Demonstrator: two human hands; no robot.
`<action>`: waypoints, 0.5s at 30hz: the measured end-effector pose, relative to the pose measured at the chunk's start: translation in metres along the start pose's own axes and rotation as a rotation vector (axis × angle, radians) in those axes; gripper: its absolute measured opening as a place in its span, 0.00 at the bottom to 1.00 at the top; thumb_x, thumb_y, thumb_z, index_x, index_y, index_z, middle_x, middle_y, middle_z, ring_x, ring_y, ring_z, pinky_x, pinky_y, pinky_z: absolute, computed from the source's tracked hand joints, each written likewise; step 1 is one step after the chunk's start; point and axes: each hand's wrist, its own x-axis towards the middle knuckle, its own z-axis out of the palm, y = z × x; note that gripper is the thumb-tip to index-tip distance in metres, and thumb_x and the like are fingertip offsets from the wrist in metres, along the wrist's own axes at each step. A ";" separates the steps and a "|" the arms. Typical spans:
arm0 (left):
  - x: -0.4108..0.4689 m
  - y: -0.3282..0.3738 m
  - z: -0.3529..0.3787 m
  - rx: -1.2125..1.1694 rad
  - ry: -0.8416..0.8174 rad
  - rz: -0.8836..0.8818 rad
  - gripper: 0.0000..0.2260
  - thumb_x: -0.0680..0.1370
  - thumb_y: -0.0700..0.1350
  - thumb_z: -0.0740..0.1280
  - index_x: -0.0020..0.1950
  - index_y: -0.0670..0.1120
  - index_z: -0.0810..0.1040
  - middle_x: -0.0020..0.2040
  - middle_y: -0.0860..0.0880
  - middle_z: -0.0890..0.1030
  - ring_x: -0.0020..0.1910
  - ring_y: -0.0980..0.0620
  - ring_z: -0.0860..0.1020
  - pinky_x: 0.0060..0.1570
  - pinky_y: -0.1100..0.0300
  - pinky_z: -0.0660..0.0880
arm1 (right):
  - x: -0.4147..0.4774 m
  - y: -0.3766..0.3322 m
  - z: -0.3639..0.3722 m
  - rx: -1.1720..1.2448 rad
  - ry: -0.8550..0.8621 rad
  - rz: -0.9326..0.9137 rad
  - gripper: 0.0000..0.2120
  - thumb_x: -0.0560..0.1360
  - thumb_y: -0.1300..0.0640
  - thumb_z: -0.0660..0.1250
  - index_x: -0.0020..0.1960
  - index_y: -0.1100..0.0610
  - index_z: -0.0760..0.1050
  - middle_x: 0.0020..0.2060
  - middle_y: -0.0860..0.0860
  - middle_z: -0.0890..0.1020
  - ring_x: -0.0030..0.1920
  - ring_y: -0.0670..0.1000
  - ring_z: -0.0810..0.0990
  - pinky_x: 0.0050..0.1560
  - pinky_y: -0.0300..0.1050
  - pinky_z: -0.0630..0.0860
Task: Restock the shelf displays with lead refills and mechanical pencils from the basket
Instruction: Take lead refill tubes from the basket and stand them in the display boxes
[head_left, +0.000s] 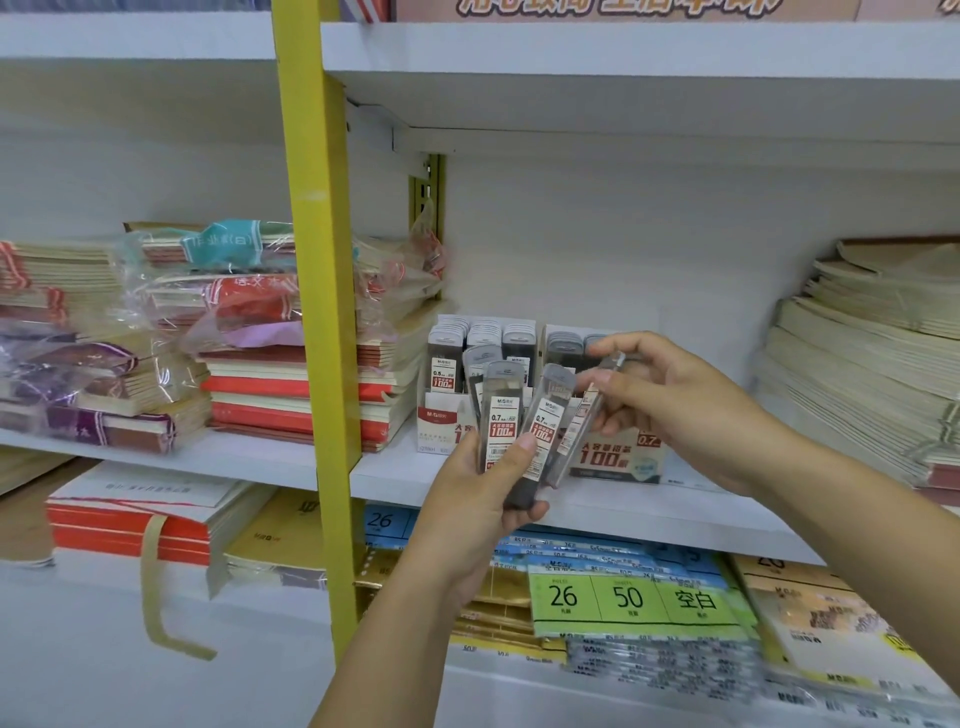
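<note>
Head view: at frame centre the left hand (483, 499) grips a fan of refill cases (501, 415), thumb across their labels. Just right of it, the right hand (670, 400) pinches a single case (576, 436) beside the fan. Display boxes (618, 457) stand behind them on the shelf (623, 512).

Your left hand (474, 500) is raised, thumb and fingers curled round a fan of lead refill cases (501, 415). Your right hand (670, 400) is extended from the right, fingertips pinching a single refill case (575, 435).
</note>
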 end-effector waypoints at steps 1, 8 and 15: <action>0.001 0.000 -0.002 -0.012 0.019 0.000 0.19 0.71 0.54 0.73 0.62 0.53 0.78 0.54 0.49 0.86 0.45 0.53 0.84 0.41 0.60 0.79 | 0.000 0.000 -0.002 0.010 -0.004 0.021 0.12 0.79 0.60 0.64 0.61 0.52 0.72 0.46 0.55 0.86 0.40 0.51 0.82 0.42 0.41 0.79; 0.003 -0.001 -0.002 -0.043 0.068 0.006 0.19 0.70 0.55 0.73 0.61 0.57 0.79 0.55 0.50 0.86 0.52 0.47 0.85 0.40 0.59 0.80 | -0.002 -0.001 -0.008 -0.040 0.022 -0.001 0.12 0.77 0.63 0.66 0.59 0.53 0.72 0.44 0.53 0.86 0.40 0.50 0.85 0.39 0.37 0.79; 0.004 0.004 -0.002 -0.037 0.057 0.045 0.16 0.74 0.53 0.70 0.62 0.57 0.77 0.53 0.51 0.87 0.51 0.49 0.86 0.37 0.58 0.83 | 0.017 -0.031 -0.051 -0.494 0.359 -0.431 0.18 0.73 0.63 0.70 0.51 0.39 0.78 0.41 0.43 0.82 0.37 0.42 0.81 0.43 0.36 0.78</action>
